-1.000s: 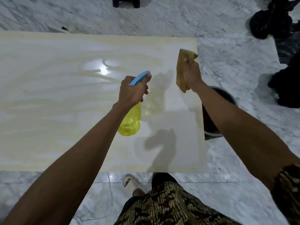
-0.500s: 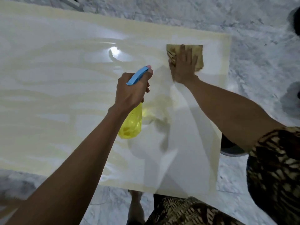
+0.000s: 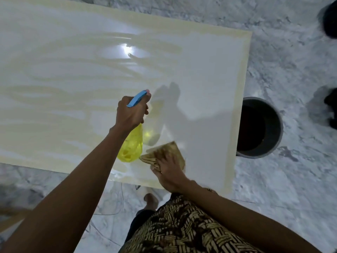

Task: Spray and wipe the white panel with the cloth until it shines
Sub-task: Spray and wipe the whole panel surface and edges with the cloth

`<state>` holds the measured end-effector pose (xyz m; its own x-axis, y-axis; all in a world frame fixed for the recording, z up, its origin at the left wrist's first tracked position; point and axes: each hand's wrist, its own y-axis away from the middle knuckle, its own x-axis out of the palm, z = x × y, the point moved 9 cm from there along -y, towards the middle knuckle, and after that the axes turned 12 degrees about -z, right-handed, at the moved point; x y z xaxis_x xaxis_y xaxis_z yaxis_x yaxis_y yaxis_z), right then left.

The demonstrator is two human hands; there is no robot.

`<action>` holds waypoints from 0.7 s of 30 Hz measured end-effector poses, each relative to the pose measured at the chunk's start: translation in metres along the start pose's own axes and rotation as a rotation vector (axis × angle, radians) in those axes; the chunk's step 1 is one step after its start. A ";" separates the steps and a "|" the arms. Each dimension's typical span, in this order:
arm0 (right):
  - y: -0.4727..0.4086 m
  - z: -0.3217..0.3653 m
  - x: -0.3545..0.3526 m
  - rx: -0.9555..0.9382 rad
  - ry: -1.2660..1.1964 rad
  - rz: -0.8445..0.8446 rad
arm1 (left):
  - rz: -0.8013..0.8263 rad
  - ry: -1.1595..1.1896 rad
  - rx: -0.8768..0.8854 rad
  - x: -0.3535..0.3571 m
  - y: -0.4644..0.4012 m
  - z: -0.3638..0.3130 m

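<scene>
The white panel lies flat on the floor, streaked with yellowish film on its left part and cleaner at the right. My left hand holds a yellow spray bottle with a blue trigger head above the panel's middle. My right hand presses a brownish-yellow cloth flat on the panel near its front edge, just right of the bottle.
A dark round bucket stands on the marble floor against the panel's right edge. Dark bags sit at the far right. My foot and patterned clothing are below the panel's front edge.
My right hand has dragged the cloth from the panel's far right area down to its near edge. The left hand keeps the bottle in about the same spot.
</scene>
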<state>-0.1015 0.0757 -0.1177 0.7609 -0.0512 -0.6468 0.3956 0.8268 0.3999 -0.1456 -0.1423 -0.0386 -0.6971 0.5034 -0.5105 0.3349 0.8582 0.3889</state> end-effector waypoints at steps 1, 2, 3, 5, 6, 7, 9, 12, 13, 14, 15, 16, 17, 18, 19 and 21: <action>-0.003 0.009 -0.020 0.051 -0.143 -0.060 | -0.002 -0.005 -0.013 -0.004 0.000 0.002; -0.010 0.013 -0.048 0.117 -0.301 -0.153 | -0.008 -0.009 -0.020 -0.008 -0.002 0.002; -0.020 0.009 -0.078 0.231 -0.460 -0.246 | -0.016 -0.012 -0.022 -0.012 -0.005 0.000; -0.051 -0.014 -0.135 0.471 -0.656 -0.403 | -0.032 -0.011 -0.008 -0.018 -0.015 -0.009; -0.071 -0.027 -0.163 0.550 -0.674 -0.455 | -0.040 -0.007 0.004 -0.020 -0.021 -0.016; -0.098 -0.037 -0.195 0.576 -0.686 -0.516 | -0.047 -0.006 0.018 -0.022 -0.028 -0.023; -0.158 -0.048 -0.256 0.486 -0.540 -0.679 | -0.056 -0.004 0.044 -0.023 -0.041 -0.036; -0.262 -0.055 -0.316 0.289 -0.211 -0.770 | -0.060 0.021 0.056 -0.019 -0.058 -0.049; -0.299 -0.062 -0.325 0.280 -0.129 -0.748 | -0.067 0.023 0.060 -0.018 -0.064 -0.052; -0.334 -0.071 -0.328 0.281 -0.032 -0.716 | -0.072 0.031 0.065 -0.017 -0.069 -0.054; -0.364 -0.078 -0.324 0.292 0.070 -0.651 | -0.076 0.046 0.071 -0.017 -0.074 -0.057; -0.386 -0.079 -0.311 0.284 0.187 -0.545 | -0.080 0.058 0.079 -0.017 -0.078 -0.059; -0.401 -0.080 -0.292 0.271 0.280 -0.439 | -0.085 0.063 0.087 -0.018 -0.080 -0.060; -0.404 -0.079 -0.272 0.255 0.350 -0.381 | -0.086 0.064 0.093 -0.019 -0.080 -0.060; -0.402 -0.080 -0.254 0.258 0.399 -0.370 | -0.084 0.063 0.101 -0.021 -0.079 -0.059; -0.385 -0.077 -0.222 0.254 0.433 -0.434 | -0.084 0.056 0.100 -0.027 -0.074 -0.052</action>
<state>-0.4623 -0.1883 -0.1780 0.2505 -0.0767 -0.9651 0.7688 0.6216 0.1501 -0.1839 -0.2243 -0.0138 -0.7586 0.4252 -0.4936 0.3331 0.9043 0.2671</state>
